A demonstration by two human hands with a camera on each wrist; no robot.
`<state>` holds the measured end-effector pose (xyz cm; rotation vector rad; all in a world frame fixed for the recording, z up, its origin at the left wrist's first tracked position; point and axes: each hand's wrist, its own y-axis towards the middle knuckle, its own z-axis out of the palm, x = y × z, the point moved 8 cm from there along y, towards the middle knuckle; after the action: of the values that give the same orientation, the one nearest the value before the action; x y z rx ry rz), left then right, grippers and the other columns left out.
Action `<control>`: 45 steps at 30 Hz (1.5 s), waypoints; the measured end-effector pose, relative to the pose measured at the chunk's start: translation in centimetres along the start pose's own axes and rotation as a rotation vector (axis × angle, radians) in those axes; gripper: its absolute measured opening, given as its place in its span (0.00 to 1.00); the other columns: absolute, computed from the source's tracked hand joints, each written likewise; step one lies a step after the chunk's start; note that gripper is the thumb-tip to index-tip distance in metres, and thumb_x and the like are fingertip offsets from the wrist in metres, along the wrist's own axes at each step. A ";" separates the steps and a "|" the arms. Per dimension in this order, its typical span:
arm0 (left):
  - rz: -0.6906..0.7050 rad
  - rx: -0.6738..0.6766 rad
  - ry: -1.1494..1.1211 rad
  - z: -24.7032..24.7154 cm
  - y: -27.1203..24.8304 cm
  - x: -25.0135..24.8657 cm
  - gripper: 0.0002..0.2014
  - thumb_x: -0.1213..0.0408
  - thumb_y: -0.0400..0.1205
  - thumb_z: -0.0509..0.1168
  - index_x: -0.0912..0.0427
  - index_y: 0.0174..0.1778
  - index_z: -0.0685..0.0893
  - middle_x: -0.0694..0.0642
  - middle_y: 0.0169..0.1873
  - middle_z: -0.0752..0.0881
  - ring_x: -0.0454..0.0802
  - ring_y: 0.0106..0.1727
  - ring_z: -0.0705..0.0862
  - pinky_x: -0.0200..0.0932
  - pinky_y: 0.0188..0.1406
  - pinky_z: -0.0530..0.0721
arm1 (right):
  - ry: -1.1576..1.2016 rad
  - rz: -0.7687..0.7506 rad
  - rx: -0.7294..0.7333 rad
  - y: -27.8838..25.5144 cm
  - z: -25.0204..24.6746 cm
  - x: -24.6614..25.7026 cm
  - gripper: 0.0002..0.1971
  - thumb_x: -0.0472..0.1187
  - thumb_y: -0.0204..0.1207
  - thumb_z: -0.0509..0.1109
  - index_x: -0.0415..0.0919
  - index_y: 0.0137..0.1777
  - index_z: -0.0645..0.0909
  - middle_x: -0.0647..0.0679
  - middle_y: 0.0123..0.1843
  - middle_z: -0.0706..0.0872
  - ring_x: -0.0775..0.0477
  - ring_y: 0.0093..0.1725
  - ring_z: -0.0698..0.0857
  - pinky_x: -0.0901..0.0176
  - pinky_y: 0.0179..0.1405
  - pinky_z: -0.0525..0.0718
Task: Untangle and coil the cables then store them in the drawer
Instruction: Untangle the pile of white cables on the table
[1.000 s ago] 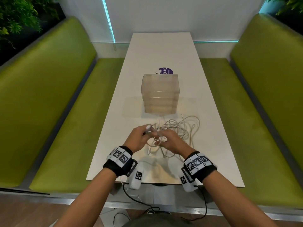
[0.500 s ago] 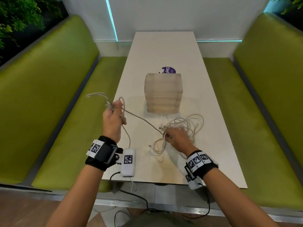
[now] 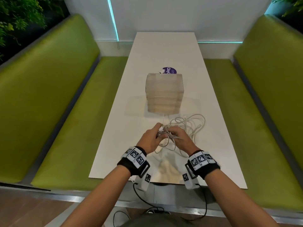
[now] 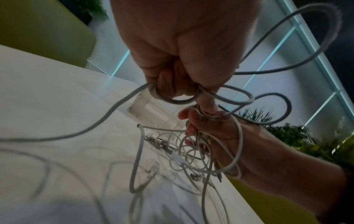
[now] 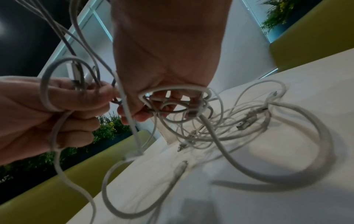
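While both hands work close together over the table (image 3: 114, 145) | left hand (image 3: 150, 139) grips coiled cable loops | right hand (image 3: 179, 139) pinches tangled cables (image 3: 188, 125) | drawer unit (image 3: 164, 94) just beyond

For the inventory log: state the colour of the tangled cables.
The cables are white to pale grey, clearest in the head view.

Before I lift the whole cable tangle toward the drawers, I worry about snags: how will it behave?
Probably floppy: the cables sag in loose loops from both the left hand and the right hand. Likely light, since fingers alone hold several strands. Loops and plugs would probably trail on the table and might catch against the drawers.
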<state>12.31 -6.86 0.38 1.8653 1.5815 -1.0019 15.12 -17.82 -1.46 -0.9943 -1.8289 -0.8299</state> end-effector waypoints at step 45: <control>-0.149 -0.175 -0.513 -9.2 -5.8 -0.4 0.07 0.68 0.83 0.64 0.62 0.39 0.79 0.43 0.16 0.70 0.42 0.19 0.63 0.38 0.20 0.64 | 0.043 0.078 0.121 -3.1 -2.0 7.5 0.41 0.52 0.75 0.72 0.63 0.81 0.51 0.59 0.81 0.63 0.62 0.76 0.69 0.61 0.74 0.73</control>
<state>8.61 1.14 6.83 1.2560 1.4485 -1.2404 10.90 -18.65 5.65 -0.9576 -1.7702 -0.6805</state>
